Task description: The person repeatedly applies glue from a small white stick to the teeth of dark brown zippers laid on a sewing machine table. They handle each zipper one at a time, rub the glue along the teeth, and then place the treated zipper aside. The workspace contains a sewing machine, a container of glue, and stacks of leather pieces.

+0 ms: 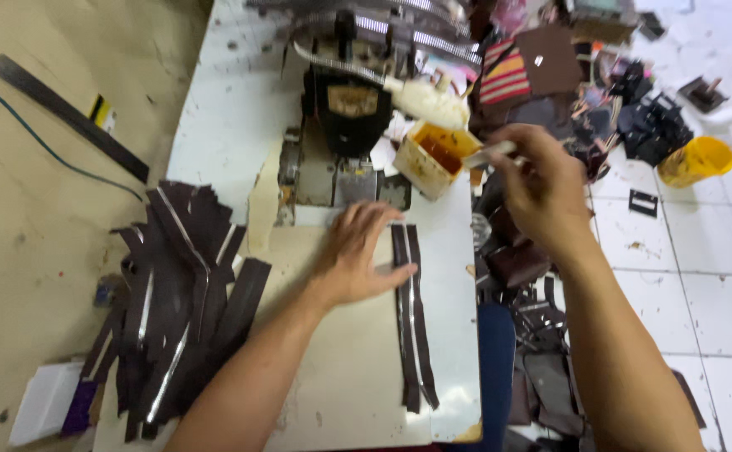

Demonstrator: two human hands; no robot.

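Observation:
My left hand lies flat on the white table, fingers spread, its fingertips pressing the upper end of two long dark brown strips that run toward me. My right hand is raised at the right, pinching a small white brush handle whose tip points into a square glue pot with brownish-orange contents. The pot stands beside a dark machine at the back of the table.
A heap of dark brown strips covers the table's left side. Bags, cut pieces and a yellow tub lie on the white tiled floor at right. A long black bar and a cable lie on the floor at left.

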